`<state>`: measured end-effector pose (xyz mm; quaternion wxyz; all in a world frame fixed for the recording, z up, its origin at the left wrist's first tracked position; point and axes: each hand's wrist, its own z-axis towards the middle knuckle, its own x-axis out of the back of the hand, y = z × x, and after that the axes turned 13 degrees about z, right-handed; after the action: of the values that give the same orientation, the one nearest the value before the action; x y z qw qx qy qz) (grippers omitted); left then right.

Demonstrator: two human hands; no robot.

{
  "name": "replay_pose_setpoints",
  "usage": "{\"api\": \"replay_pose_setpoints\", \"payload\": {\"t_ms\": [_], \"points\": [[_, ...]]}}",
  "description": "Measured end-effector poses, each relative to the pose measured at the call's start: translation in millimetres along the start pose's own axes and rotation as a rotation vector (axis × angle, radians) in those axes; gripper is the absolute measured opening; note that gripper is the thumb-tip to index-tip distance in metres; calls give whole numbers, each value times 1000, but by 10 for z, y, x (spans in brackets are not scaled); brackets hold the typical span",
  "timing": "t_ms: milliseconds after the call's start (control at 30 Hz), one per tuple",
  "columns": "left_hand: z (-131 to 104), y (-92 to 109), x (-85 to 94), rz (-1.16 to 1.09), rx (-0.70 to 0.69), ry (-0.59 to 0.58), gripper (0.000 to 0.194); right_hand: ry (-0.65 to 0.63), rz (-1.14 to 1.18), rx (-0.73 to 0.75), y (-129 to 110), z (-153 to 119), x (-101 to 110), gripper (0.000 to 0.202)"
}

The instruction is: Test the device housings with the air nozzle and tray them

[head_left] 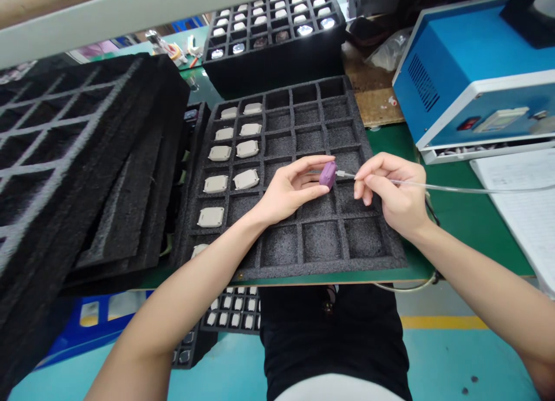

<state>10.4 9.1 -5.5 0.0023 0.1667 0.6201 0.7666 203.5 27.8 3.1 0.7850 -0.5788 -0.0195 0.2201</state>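
Observation:
Between thumb and fingers, my left hand (291,187) grips a small purple case (328,175) above the foam tray (280,253). My right hand (392,187) is closed around a thin clear tube (459,188) close to its end. The tube's narrow pale tip (342,174) points at the purple case's right side and seems to touch it. Beneath both hands lies the black tray with square pockets. Beige cases (215,184) sit in its two left columns, while pockets on the right hold nothing.
Stacked black foam trays (143,135) rise at the left. Behind is another filled tray stack (273,71). A blue machine (468,71) stands at the right, near white papers (520,204). The green table's front edge (303,282) runs before my body.

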Motion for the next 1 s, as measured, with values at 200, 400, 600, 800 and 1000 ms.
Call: {"api": "replay_pose_setpoints", "payload": {"t_ms": [200,400,600,800,1000], "points": [[-3,14,-5,8,7,-2,45,-16,5,3,-5,2,-2,10],[-1,26,-7,7,3,-17,45,-30,7,2,-10,2,-6,12],[-3,15,-4,-6,14,-16,46,-27,20,-19,-12,5,-5,10],[0,47,-7,20,43,-5,48,-15,24,-55,-23,7,-17,8],[6,99,6,73,137,0,46,-22,112,-133,-13,39,-22,7]]}}
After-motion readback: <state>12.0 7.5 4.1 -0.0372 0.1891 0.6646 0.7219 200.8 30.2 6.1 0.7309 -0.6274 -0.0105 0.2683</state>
